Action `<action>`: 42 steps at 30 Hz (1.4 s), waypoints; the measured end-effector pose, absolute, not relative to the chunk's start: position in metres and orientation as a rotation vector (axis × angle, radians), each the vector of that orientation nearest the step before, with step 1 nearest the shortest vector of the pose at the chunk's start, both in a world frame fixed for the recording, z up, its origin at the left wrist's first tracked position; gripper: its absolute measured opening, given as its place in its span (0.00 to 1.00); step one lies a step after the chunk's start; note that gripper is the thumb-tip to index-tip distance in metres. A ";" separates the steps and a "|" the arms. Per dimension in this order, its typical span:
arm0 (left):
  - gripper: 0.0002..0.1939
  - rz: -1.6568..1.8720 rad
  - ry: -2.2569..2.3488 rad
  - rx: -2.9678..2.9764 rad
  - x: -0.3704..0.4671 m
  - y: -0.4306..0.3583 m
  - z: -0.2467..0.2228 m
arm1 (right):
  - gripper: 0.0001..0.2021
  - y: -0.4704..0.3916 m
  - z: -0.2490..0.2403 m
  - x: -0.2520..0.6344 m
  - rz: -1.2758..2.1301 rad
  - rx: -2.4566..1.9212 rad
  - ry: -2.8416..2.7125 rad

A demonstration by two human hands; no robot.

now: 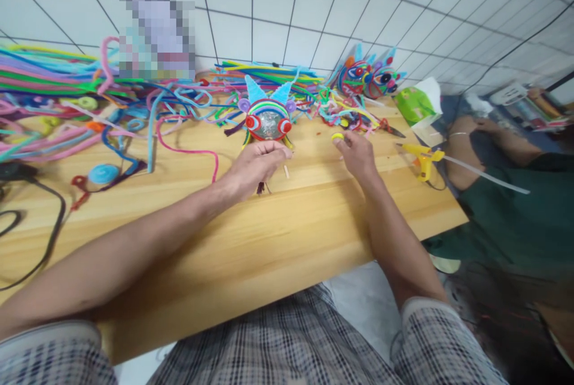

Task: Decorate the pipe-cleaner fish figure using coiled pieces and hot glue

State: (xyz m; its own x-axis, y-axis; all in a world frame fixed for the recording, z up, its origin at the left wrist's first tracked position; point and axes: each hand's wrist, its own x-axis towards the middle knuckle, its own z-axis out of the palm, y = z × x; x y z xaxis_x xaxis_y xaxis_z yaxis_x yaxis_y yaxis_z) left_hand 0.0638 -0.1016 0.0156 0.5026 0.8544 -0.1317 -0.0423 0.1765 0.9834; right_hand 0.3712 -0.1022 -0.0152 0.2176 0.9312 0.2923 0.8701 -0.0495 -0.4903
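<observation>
Ears (255,91) and eyes (252,123) sit on the mask (269,125), centre frame. The right hand (358,155) pinches a still-unattached yellow coil (336,136); the left hand (259,164) curls below, its hold unclear.

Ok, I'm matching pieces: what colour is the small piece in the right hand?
Yellow; the small piece shows in the head view.

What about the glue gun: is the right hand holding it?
No, the glue gun lies on the table, apart from the right hand.
</observation>
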 end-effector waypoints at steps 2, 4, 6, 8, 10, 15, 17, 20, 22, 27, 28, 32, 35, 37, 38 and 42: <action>0.07 0.726 0.778 1.126 0.065 -0.101 0.016 | 0.11 -0.088 -0.006 0.385 0.027 -1.919 -1.642; 0.08 0.713 0.740 1.059 0.066 -0.102 0.018 | 0.14 -0.082 0.004 0.386 -0.089 -1.838 -1.622; 0.08 0.702 0.721 1.033 0.067 -0.103 0.019 | 0.16 -0.089 0.014 0.371 -0.032 -1.695 -1.640; 0.06 0.691 0.713 1.034 0.067 -0.103 0.020 | 0.15 -0.106 0.021 0.341 0.254 -1.529 -1.707; 0.04 0.681 0.713 1.050 0.068 -0.104 0.020 | 0.16 -0.128 0.024 0.307 0.518 -1.382 -1.756; 0.06 0.679 0.710 1.096 0.069 -0.110 0.015 | 0.10 -0.160 0.024 0.260 0.642 -1.323 -1.708; 0.04 0.651 0.731 1.140 0.069 -0.113 0.014 | 0.10 -0.163 0.023 0.261 0.639 -1.354 -1.686; 0.03 0.603 0.755 1.302 0.068 -0.115 0.015 | 0.11 -0.162 0.020 0.270 0.645 -1.384 -1.652; 0.04 0.683 0.800 1.406 0.066 -0.114 0.019 | 0.13 -0.158 0.016 0.273 0.641 -1.425 -1.609; 0.07 1.002 0.934 1.412 0.063 -0.106 0.023 | 0.09 -0.147 -0.005 0.253 0.448 -1.816 -1.876; 0.07 1.008 0.932 1.419 0.063 -0.106 0.023 | 0.09 -0.146 -0.008 0.246 0.378 -1.885 -1.970; 0.05 0.920 0.892 1.472 0.065 -0.109 0.018 | 0.09 -0.141 -0.015 0.242 0.265 -1.956 -2.191; 0.07 0.813 0.881 1.475 0.067 -0.114 0.018 | 0.08 -0.128 -0.008 0.281 0.218 -2.047 -2.057; 0.08 0.732 0.887 1.410 0.069 -0.117 0.020 | 0.07 -0.119 -0.001 0.316 0.118 -2.117 -1.801; 0.08 0.692 0.890 1.355 0.071 -0.118 0.022 | 0.06 -0.116 0.002 0.331 0.071 -2.093 -1.694; 0.06 0.629 0.871 1.146 0.073 -0.122 0.028 | 0.12 -0.128 0.008 0.339 0.427 -1.665 -1.564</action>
